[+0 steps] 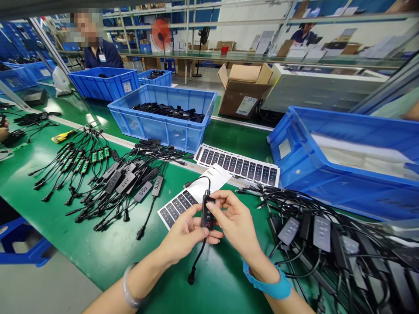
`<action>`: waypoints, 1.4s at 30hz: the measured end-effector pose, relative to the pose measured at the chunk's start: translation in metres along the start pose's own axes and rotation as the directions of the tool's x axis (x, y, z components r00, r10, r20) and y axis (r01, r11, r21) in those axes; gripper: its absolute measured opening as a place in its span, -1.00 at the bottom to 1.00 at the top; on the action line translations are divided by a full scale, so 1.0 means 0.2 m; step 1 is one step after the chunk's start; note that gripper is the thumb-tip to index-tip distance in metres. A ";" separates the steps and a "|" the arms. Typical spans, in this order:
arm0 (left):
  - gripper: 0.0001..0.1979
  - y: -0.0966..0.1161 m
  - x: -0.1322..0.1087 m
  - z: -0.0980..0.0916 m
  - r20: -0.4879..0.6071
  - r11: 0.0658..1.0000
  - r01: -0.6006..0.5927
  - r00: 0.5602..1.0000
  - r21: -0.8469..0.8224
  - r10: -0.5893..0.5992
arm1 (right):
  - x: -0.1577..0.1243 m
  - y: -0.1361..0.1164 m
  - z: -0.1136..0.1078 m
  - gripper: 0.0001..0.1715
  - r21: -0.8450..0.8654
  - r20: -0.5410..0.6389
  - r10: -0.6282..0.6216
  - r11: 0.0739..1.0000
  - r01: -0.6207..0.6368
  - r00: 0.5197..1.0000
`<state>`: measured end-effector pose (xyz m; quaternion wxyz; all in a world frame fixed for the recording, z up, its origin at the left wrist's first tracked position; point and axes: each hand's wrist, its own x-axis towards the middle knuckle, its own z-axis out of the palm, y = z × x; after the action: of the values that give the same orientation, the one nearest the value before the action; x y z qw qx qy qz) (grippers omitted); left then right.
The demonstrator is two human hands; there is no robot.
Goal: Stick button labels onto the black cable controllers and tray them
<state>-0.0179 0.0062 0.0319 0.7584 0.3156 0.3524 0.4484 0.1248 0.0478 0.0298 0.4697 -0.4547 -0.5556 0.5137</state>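
A black inline cable controller [207, 214] with button markings on its face is upright between my hands. My left hand [185, 231] grips its lower part, thumb on the front and fingers around the back. At its upper right edge, my right hand [237, 220] pinches it, with the thumb on the face. One short cable runs up from the controller, and another hangs down to a black plug [191, 277]. Just behind my hands lies a sheet of black label stickers [178, 207], partly peeled off its white backing. A fuller label sheet [238, 165] is farther back.
Controllers with cables [126, 181] lie left, beside others with bare green circuit boards [78, 161]. More finished controllers [322, 233] pile up right. Blue bins [157, 124] stand behind, one at right [304, 161]. A co-worker [101, 54] is across the table.
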 end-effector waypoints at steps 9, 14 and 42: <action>-0.45 -0.01 0.00 -0.02 0.017 1.000 -0.004 1.000 -0.020 0.004 | 0.01 0.00 0.02 -0.70 0.168 -0.031 0.074 0.983 -0.068 0.997; -0.46 -0.01 0.00 -0.02 0.027 1.000 0.008 1.000 -0.030 -0.008 | 0.01 0.01 0.01 -0.68 0.223 -0.030 0.088 0.972 -0.079 0.996; -0.41 -0.01 0.00 -0.02 0.023 1.000 -0.003 1.000 -0.030 0.004 | 0.00 -0.01 0.02 -0.74 0.105 -0.020 0.043 0.994 -0.041 0.999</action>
<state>-0.0197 0.0063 0.0277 0.7661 0.3100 0.3365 0.4513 0.1211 0.0473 0.0307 0.4880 -0.4466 -0.5131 0.5468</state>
